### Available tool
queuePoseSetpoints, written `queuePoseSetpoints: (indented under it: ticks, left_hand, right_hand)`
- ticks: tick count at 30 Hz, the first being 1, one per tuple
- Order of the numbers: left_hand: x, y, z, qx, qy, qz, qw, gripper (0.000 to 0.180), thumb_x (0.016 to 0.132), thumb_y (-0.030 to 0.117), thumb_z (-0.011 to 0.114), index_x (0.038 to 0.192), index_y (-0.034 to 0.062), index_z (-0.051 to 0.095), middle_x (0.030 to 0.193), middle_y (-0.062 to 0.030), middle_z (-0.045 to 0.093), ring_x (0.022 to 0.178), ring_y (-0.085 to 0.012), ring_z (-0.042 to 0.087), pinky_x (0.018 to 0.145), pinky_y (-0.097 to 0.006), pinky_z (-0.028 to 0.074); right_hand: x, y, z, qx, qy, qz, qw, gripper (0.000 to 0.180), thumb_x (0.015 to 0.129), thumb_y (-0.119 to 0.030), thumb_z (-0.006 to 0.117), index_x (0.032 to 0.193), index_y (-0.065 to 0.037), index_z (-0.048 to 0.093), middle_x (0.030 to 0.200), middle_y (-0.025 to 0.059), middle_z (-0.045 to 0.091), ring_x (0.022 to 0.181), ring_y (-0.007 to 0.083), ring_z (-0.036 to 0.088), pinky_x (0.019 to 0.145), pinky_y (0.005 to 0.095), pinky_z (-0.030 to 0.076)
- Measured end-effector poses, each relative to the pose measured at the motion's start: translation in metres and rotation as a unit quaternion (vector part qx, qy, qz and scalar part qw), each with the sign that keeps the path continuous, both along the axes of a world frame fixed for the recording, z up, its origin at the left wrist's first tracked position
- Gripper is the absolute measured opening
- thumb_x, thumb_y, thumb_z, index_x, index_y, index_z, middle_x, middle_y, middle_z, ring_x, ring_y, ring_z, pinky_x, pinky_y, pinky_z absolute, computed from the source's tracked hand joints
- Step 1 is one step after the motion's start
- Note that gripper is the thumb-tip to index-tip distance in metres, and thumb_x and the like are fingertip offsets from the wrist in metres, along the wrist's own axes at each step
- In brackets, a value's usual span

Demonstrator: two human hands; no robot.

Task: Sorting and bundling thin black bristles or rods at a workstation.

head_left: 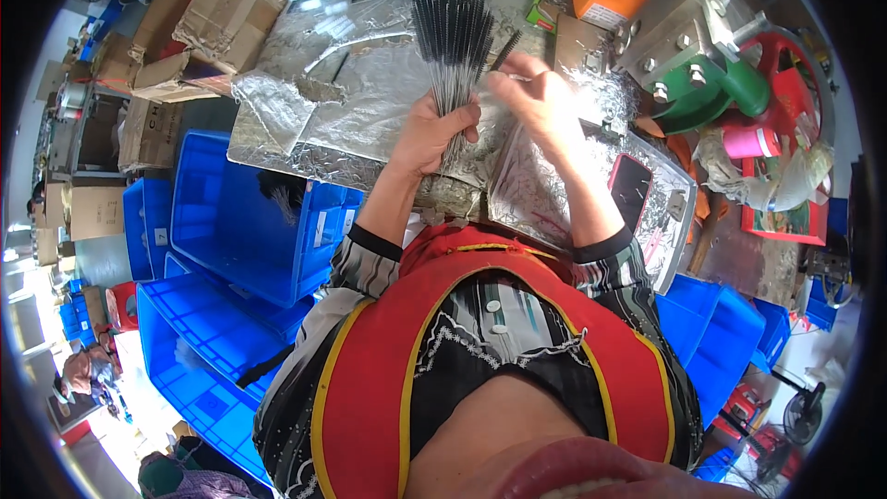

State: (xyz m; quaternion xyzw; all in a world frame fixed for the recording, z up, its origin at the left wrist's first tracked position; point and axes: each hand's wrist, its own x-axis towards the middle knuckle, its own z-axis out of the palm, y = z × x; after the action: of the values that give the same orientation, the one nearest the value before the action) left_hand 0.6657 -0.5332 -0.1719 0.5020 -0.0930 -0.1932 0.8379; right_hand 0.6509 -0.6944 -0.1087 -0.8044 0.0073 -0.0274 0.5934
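Brushes (453, 42): bundle of thin black-tipped wire ones, upright above foil-covered table (370, 83) | blue bins (240, 222) far left | left hand (430, 134) closed around bundle stems | right hand (540, 97) pinching one brush (505, 49) beside bundle | phone (630, 189) right.

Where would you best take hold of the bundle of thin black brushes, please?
Probably around the bare wire stems, from the side, just below the bristles, where the left hand grips the bundle of brushes upright. The stems lie packed together there; the bristled tops fan out.
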Motion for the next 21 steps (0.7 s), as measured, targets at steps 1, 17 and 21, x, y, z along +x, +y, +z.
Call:
queuePoseSetpoints:
  ticks: [1, 17, 21]
  left_hand:
    - [-0.001, -0.001, 0.001, 0.001, 0.001, -0.005, 1.000, 0.014, 0.079, 0.006, 0.059, 0.092, 0.0014, 0.055, 0.069, -0.0031, 0.056, 0.056, -0.0103, 0.054, 0.051, -0.022, 0.044]
    - [-0.024, -0.024, 0.012, -0.107, 0.053, -0.042, 0.992, 0.026, 0.086, 0.013, 0.052, 0.107, -0.0009, 0.052, 0.102, -0.0082, 0.058, 0.090, -0.0149, 0.057, 0.079, -0.028, 0.046]
    - [-0.028, -0.032, 0.013, -0.099, 0.039, -0.003, 0.994, 0.027, 0.083, 0.011, 0.056, 0.108, 0.0005, 0.053, 0.103, -0.0068, 0.058, 0.090, -0.0134, 0.055, 0.080, -0.027, 0.044]
  right_hand:
    - [0.005, 0.013, -0.005, 0.028, -0.028, 0.008, 0.999, 0.056, 0.073, -0.037, 0.065, 0.109, 0.003, 0.052, 0.095, 0.0153, 0.059, 0.083, 0.0192, 0.058, 0.072, 0.0284, 0.047]
    - [-0.030, 0.020, -0.011, 0.312, 0.039, -0.126, 0.941, 0.023, 0.078, -0.022, 0.063, 0.078, 0.000, 0.059, 0.072, 0.0020, 0.057, 0.063, 0.0064, 0.050, 0.056, 0.0207, 0.040]
    - [-0.029, 0.014, -0.023, 0.440, -0.003, -0.077, 0.895, 0.020, 0.080, -0.018, 0.061, 0.085, 0.002, 0.060, 0.080, 0.0064, 0.061, 0.070, 0.0108, 0.056, 0.065, 0.0220, 0.045]
